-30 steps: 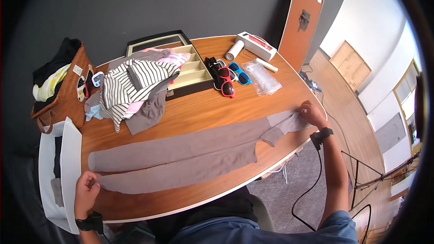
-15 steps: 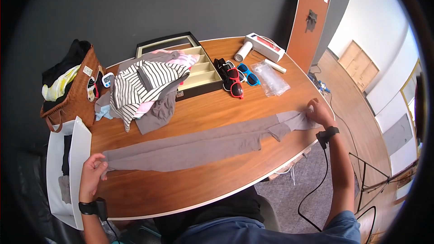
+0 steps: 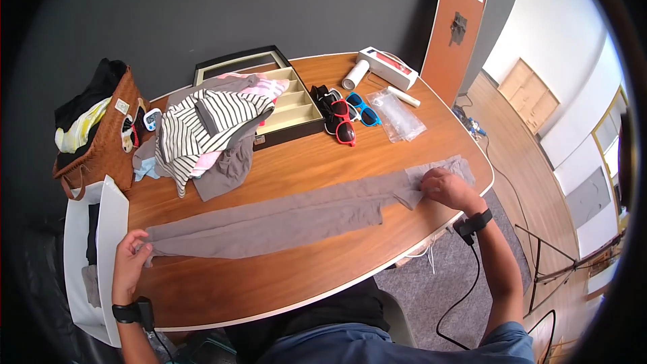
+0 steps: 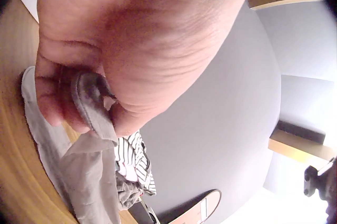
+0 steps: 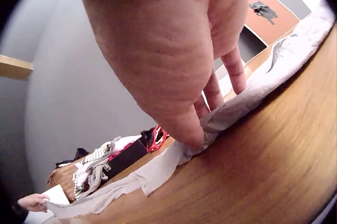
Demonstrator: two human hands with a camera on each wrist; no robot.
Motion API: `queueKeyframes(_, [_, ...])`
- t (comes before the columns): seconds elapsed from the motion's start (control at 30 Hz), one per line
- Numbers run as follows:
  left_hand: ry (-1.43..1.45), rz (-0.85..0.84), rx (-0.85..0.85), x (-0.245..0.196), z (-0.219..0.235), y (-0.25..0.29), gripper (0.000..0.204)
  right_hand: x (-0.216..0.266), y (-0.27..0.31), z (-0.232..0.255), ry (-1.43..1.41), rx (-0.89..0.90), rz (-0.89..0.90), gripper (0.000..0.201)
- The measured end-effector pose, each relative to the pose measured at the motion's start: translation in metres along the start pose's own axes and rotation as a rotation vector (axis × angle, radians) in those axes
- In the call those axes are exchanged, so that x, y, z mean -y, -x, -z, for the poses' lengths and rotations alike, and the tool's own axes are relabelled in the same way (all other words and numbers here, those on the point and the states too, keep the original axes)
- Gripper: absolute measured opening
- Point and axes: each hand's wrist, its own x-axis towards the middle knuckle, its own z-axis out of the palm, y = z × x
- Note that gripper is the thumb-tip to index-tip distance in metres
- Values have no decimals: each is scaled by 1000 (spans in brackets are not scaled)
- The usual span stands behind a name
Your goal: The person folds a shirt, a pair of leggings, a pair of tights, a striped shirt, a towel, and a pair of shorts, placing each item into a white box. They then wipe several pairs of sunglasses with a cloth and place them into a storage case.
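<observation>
The left hand [image 3: 129, 259] is closing its grip on one narrow end of a long grey garment [image 3: 283, 219], with cloth curling between the thumb and fingers in the left wrist view. The right hand [image 3: 450, 190] is gripping the garment near its other end, pinching bunched fabric with the thumb on the near side, while the loose end is spreading past the fingers toward the right edge of the surface [image 3: 303, 283]. The garment is lying lengthwise across the front of the surface, stretching between both hands. Behind it, toward the left, a striped garment [image 3: 232, 114] is resting on a heap of clothes and partly covering a compartment box [image 3: 294, 101]. Red sunglasses [image 3: 345, 131] and blue sunglasses [image 3: 369, 116] are lying just right of that box, and a clear plastic bag [image 3: 401, 118] is lying beside the blue pair. A brown woven basket [image 3: 111, 141] is holding black and yellow cloth at the far left, and a white container [image 3: 114, 236] is standing in front of it, near the left hand.
</observation>
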Motion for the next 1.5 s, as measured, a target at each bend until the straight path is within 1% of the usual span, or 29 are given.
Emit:
queueKeyframes(0.13, [4,-7,-2,1,0,1,18,-12,-7,-1,-96,-48,74,13])
queueKeyframes(0.23, [3,-6,6,-1,1,2,18,-15,-14,5,-142,-16,56,13])
queueKeyframes(0.3, [3,-7,13,-1,1,2,18,-29,-21,3,-205,50,58,17])
queueKeyframes(0.33, [11,-10,18,0,2,1,18,-35,-25,1,-206,49,61,17])
queueKeyframes(0.4, [15,-13,21,1,3,1,18,-43,-34,-3,-388,9,-237,20])
queueKeyframes(0.43, [21,6,24,0,2,1,18,-40,-38,-2,-390,8,-234,20])
queueKeyframes(0.5, [25,23,21,0,3,-1,19,-28,-50,-2,1,-29,-351,24])
queueKeyframes(0.53, [19,-2,34,3,4,-2,19,-23,-53,-3,-2,-29,-344,24])
queueKeyframes(0.6, [13,-18,38,11,5,-3,20,-8,-54,-6,121,-301,-189,26])
queueKeyframes(0.63, [-29,-88,20,17,5,-5,20,9,-54,-3,117,-296,-183,26])
queueKeyframes(0.67, [-72,-159,5,19,6,-6,20,33,-53,4,8,-185,-101,28])
queueKeyframes(0.7, [-74,-156,3,18,6,-5,20,51,-54,6,-100,-75,-22,30])
queueKeyframes(0.77, [20,-57,-33,9,2,-3,18,75,-53,-6,-90,16,200,34])
queueKeyframes(0.8, [20,-58,-36,2,2,-1,18,78,-54,-18,-143,64,245,35])
queueKeyframes(0.87, [342,99,46,-11,4,5,17,90,-52,-28,-94,70,253,33])
queueKeyframes(0.9, [342,101,38,-9,7,5,17,95,-52,-31,-43,74,256,32])
queueKeyframes(0.93, [380,75,40,-5,9,4,18,93,-52,-36,-34,55,268,25])
queueKeyframes(1.0, [422,47,42,-2,10,5,20,84,-52,-44,-33,33,293,21])
queueKeyframes(1.07, [506,-50,136,-2,10,8,23,77,-51,-48,-26,7,316,18])
queueKeyframes(1.1, [508,-52,136,-3,9,10,23,75,-51,-49,-100,-10,296,14])
queueKeyframes(1.13, [463,-94,138,-5,8,13,25,74,-50,-50,-176,-27,276,11])
queueKeyframes(1.17, [418,-136,141,-7,6,15,26,72,-51,-47,-176,-26,276,11])
queueKeyframes(1.23, [395,-144,111,-11,3,18,26,66,-54,-37,-469,-105,179,9])
queueKeyframes(1.27, [372,-155,82,-12,1,18,26,62,-56,-32,-537,-111,178,8])
queueKeyframes(1.3, [372,-157,86,-7,4,14,26,59,-58,-30,-537,-114,175,8])
queueKeyframes(1.37, [395,-81,56,12,17,3,21,52,-64,-27,-947,-98,-109,7])
queueKeyframes(1.4, [396,-82,57,17,19,1,21,51,-68,-21,-867,-98,-84,10])
queueKeyframes(1.43, [352,-94,55,19,20,0,17,49,-71,-16,-867,-98,-83,10])
queueKeyframes(1.5, [310,-106,51,18,17,1,16,46,-76,-9,-872,-98,-143,12])
